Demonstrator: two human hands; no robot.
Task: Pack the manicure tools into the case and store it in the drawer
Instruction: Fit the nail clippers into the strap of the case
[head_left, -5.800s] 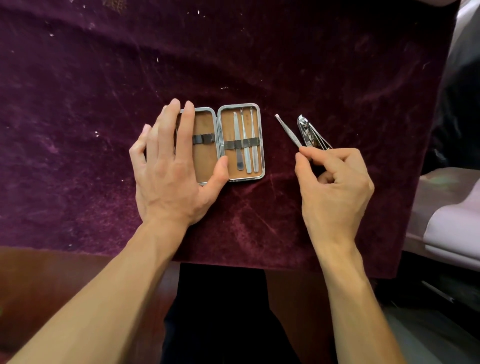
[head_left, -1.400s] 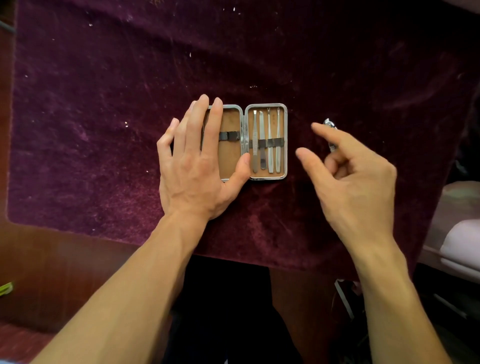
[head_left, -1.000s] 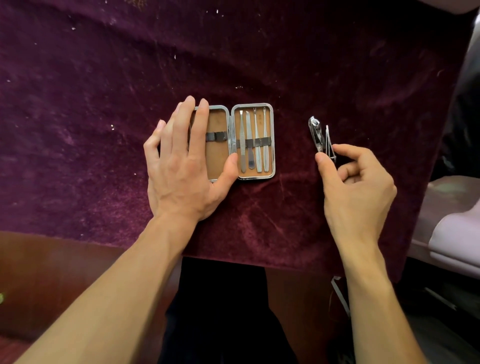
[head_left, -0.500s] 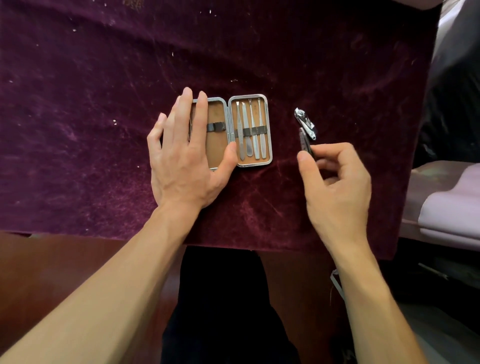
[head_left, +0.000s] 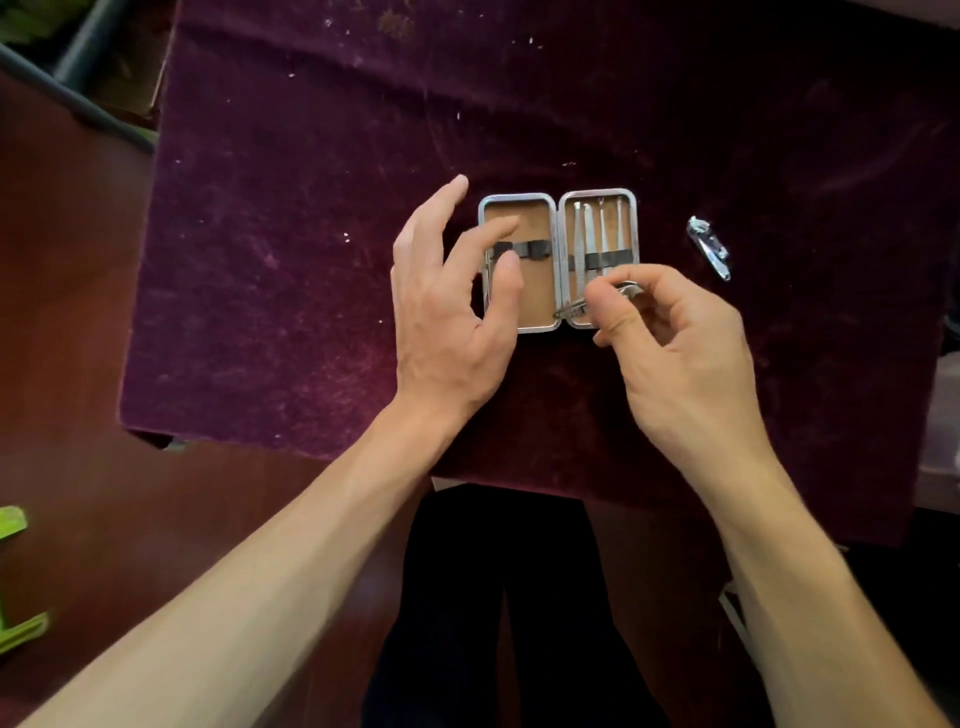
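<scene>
Head view: the case (head_left: 519, 196) lies open and flat at the frame's centre on a purple velvet cloth (head_left: 285, 260) covering the surface, hinge running top to bottom. In its right half four slim tools (head_left: 602, 228) sit under a strap, long axes top to bottom. The right hand (head_left: 675, 353) pinches a small metal tool (head_left: 569, 310) over the case's lower edge; it lies nearly level, its free end toward the left. The left hand (head_left: 447, 301) hovers over the left half, fingers (head_left: 488, 234) loose, grasping nothing. A nail clipper (head_left: 709, 248) lies apart at right, slanting upper left to lower right. Bare cloth spreads left of and above the case.
</scene>
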